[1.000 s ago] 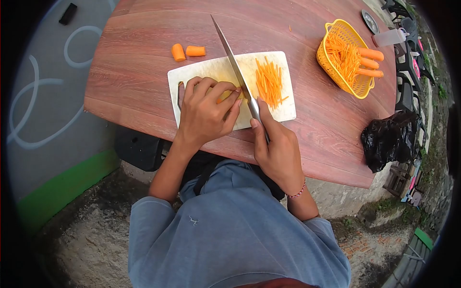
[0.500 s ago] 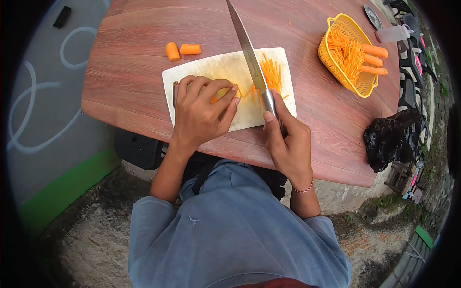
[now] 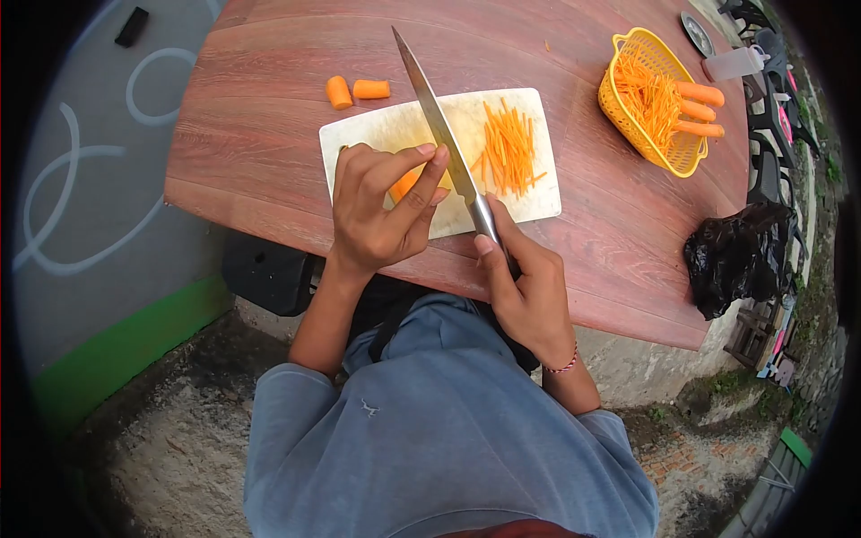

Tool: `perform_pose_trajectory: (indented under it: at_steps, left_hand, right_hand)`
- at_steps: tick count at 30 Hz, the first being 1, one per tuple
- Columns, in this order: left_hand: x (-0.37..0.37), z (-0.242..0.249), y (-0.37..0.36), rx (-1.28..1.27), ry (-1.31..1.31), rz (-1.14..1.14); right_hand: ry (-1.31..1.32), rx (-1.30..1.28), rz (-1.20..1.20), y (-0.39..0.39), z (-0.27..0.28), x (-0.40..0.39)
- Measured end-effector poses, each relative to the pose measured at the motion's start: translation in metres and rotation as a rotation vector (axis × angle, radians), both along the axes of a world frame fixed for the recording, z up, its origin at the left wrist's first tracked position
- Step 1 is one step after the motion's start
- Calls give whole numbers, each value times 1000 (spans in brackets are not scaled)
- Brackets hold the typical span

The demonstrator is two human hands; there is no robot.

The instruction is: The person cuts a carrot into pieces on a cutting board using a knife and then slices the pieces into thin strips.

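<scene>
My right hand [image 3: 529, 287] is wrapped round the handle of a large knife [image 3: 439, 117], whose blade points up and to the left over the white cutting board [image 3: 439, 112]. My left hand [image 3: 381, 206] is over the board's left part, its fingers bent and the fingertips beside the blade. An orange carrot piece [image 3: 403, 186] shows partly beneath the left hand; whether the fingers grip it is hidden. Carrot strips [image 3: 509, 148] lie in a loose pile on the board, right of the blade.
Two carrot pieces [image 3: 338, 92] lie beyond the board on the wooden table [image 3: 287, 54]. A yellow basket [image 3: 626, 117] holds carrot shreds and whole carrots [image 3: 700, 94]. Behind it are a bottle [image 3: 733, 64] and a metal plate [image 3: 696, 34]. A black plastic bag [image 3: 737, 260] is at the right.
The knife has moved left, off the strip pile, which now shows more fully and spread out. My left fingers have lifted and bent near the blade. The view has shifted slightly.
</scene>
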State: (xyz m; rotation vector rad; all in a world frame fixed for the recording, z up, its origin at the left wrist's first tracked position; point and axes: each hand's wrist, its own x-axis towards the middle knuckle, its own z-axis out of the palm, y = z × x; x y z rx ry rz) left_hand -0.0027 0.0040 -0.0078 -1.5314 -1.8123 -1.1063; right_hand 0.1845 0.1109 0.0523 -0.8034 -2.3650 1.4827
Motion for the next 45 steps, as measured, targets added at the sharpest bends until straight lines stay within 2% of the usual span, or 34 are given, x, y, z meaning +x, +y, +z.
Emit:
perform_pose_trajectory:
  at_steps: [8,11,14,15,17,20,30,36,38,42,45]
  left_hand:
    - [-1,2,-1,10,1,-32]
    - [-6,3,-5,57,-99,-36]
    - [-10,26,-18,-144,-496,66]
    - [-12,28,-23,-149,-496,65]
    - [-16,30,-30,-348,-405,107]
    - [-11,25,-32,-451,-363,92]
    - [-8,14,-33,-310,-301,40]
    - [-5,44,-15,-265,-497,-78]
    - [-10,47,3,-329,-519,-178]
    - [-16,23,26,-433,-355,-45]
    - [-13,18,23,-323,-286,50]
  right_hand:
    - [-111,23,-58,18,-4,4]
    - [-105,32,-92,22,-4,6]
    - [-145,-3,-95,21,-1,8]
    - [-149,-37,-79,20,-1,10]
    - [-146,-73,-62,18,-5,11]
    - [-35,-16,-30,14,-11,12]
    - [-46,8,-17,15,-7,14]
    - [-81,-39,-18,18,-6,14]
    - [-94,-53,-10,19,-4,13]
    - [-62,-17,-20,15,-9,13]
    - [-66,-34,-40,15,-8,13]
